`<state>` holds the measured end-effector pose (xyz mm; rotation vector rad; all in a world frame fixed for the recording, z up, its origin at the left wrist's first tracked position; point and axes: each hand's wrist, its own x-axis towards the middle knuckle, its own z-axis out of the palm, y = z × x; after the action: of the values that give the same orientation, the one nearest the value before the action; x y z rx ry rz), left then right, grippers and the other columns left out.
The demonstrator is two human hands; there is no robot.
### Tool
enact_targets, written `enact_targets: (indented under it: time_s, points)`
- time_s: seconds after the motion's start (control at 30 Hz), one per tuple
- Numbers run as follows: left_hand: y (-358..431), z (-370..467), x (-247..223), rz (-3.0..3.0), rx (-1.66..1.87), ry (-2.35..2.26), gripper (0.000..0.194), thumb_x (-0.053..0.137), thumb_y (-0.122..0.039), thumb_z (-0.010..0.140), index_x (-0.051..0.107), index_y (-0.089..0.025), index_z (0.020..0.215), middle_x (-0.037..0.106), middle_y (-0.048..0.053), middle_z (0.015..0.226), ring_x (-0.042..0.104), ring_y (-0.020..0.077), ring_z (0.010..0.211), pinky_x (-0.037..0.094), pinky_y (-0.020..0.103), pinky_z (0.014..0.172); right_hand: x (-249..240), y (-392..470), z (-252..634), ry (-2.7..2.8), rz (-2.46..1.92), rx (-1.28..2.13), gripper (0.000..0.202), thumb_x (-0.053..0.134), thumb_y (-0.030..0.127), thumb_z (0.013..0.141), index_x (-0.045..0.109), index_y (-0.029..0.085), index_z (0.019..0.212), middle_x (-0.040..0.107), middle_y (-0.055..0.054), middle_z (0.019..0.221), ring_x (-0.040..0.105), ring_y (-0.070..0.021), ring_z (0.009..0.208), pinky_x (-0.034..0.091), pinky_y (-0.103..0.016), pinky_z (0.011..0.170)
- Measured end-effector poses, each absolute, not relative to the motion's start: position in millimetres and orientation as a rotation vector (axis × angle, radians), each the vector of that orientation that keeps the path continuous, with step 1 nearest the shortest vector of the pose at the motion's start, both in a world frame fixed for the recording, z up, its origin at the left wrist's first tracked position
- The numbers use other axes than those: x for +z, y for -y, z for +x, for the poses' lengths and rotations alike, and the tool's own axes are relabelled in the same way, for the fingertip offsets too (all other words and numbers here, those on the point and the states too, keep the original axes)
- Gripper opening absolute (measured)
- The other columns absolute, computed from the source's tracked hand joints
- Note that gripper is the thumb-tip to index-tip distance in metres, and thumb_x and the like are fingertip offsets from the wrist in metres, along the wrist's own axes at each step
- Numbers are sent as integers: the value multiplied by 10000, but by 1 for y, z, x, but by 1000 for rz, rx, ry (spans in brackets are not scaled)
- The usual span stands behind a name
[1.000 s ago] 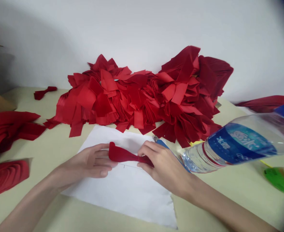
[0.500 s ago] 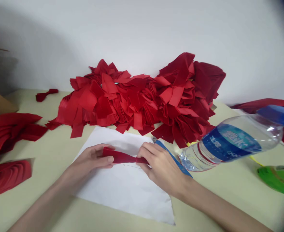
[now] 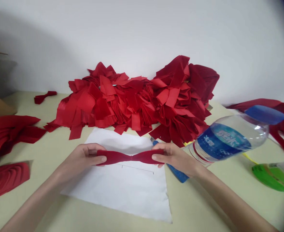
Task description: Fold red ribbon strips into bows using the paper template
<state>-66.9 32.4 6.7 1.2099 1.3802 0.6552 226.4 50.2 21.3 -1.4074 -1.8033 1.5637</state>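
Between my two hands a red ribbon bow (image 3: 130,158) is held level, narrow and pinched at its middle. My left hand (image 3: 90,154) grips its left end, thumb on the near face and fingers behind. At the other end my right hand (image 3: 172,158) pinches the bow the same way. Beneath them lies a white paper sheet (image 3: 122,196) marked with a thin ruled line. A blue utility knife (image 3: 178,174) rests at the paper's right edge, partly hidden by my right hand.
A large heap of red ribbon pieces (image 3: 134,103) lies against the wall. More red strips (image 3: 9,174) are at the left, near a small red bow (image 3: 44,96). A plastic bottle (image 3: 226,138) with a blue cap and a green object (image 3: 272,177) stand at the right.
My right hand has shifted from the bow's pinched middle out to its right end. The right half of the bow now shows, spread flat. The view has moved slightly.
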Motion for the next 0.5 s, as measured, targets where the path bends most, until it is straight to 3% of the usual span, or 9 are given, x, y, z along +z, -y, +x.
enact_targets:
  time_s: [0.1, 0.33, 0.4, 0.5]
  points:
    - [-33, -66, 6, 1138, 675, -1377, 140, 691, -286, 684, 636, -211, 789, 676, -27, 694, 627, 146, 660, 483, 270, 674, 16, -48, 224, 1643, -1420, 1539, 303, 668, 400, 686, 637, 124, 806, 579, -1, 676, 546, -102, 568, 452, -247, 570]
    - [-33, -65, 5, 1127, 637, -1462, 124, 698, -257, 652, 606, -174, 666, 631, -16, 575, 573, 128, 562, 454, 252, 572, 9, -48, 223, 1628, -1443, 1411, 265, 684, 373, 681, 643, 126, 769, 598, 10, 614, 556, -99, 521, 462, -243, 554]
    - [-32, -66, 8, 1194, 578, -1437, 132, 688, -274, 661, 604, -184, 707, 612, -29, 572, 554, 125, 539, 432, 250, 549, 6, -47, 223, 1635, -1424, 1431, 267, 681, 374, 689, 636, 128, 784, 607, 4, 620, 568, -103, 515, 464, -241, 539]
    - [-29, -61, 15, 1306, 513, -1359, 201, 683, -330, 670, 630, -213, 825, 645, -16, 732, 580, 150, 647, 437, 257, 594, 0, -45, 223, 1629, -1406, 1461, 256, 679, 367, 699, 621, 134, 787, 606, 6, 602, 575, -106, 501, 451, -233, 512]
